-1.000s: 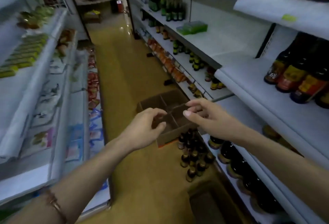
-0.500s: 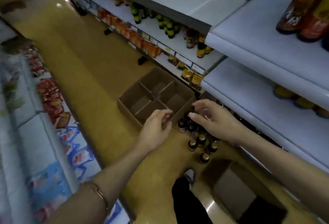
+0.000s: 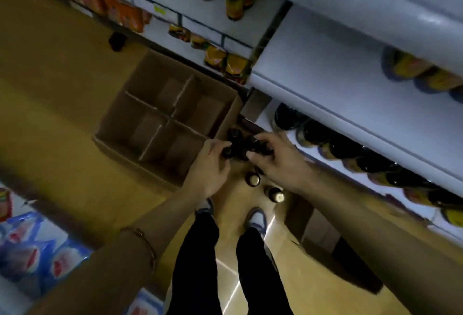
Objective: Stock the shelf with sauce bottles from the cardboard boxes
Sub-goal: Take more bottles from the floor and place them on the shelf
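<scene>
From my feed I am looking almost straight down at the tan floor (image 3: 62,94) of a shop aisle. My left hand (image 3: 209,167) and right hand (image 3: 278,162) have both reached a cluster of dark sauce bottles (image 3: 240,145) standing on the floor just right of an open cardboard box (image 3: 165,124). The left fingers (image 3: 220,145) are curled around the cap of a bottle at the cluster's left edge; the right fingers (image 3: 260,138) are bent over the caps on its right side, and they seem to grip one or more necks, though the blur keeps me from telling which bottle. Two more bottles stand nearer to me: one with a gold cap (image 3: 253,179) just below the right hand, another (image 3: 275,194) a little further right. The box holds cardboard dividers and its compartments look empty. To the right runs the white shelf unit (image 3: 325,84); its lowest shelf carries a row of dark bottles with yellow labels (image 3: 350,154), and the shelf above shows a few more yellow-labelled bottles (image 3: 411,69) at its far right. Farther along the aisle, orange packets (image 3: 120,11) line a low shelf. A thin bracelet (image 3: 142,237) circles my left wrist, and my black trousers (image 3: 198,264) and white shoes (image 3: 255,217) show near the bottom. A second cardboard box (image 3: 323,229) sits under my right forearm.
</scene>
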### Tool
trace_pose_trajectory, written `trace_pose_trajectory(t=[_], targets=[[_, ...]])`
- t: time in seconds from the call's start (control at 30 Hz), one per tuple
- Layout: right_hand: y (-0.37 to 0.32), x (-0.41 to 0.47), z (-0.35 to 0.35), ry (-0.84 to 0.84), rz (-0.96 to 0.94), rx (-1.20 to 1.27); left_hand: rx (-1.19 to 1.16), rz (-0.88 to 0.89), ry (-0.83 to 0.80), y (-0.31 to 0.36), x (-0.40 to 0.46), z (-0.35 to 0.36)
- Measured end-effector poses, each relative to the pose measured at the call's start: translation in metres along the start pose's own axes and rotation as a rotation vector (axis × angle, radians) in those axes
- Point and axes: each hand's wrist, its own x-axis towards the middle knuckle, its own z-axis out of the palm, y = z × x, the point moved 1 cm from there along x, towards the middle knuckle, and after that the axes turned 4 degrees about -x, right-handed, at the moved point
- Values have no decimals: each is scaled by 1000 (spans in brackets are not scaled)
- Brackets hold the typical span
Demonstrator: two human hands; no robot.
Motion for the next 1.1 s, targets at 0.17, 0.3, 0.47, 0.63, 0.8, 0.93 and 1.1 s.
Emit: trace_pose_trajectory(t=[0.17,0.3,0.47,0.63,0.8,0.93,1.1], targets=[[54,71,54,58,83,-12,104,52,-59,-72,75,38],[104,120,111,13,155,3,150,56,-118,-134,120,71],[156,161,179,-14,200,17,128,62,-159,-198,165,117],[195,193,228,61,227,48,156,83,-163,-249,207,160],[219,211,264,214,279,161,-13,6,-201,-278,232,191],[227,219,285,364,390,458,-177,-100,-147,-280,240,202],[237,233,298,393,457,537,-259,-164,-142,-290,251,209]])
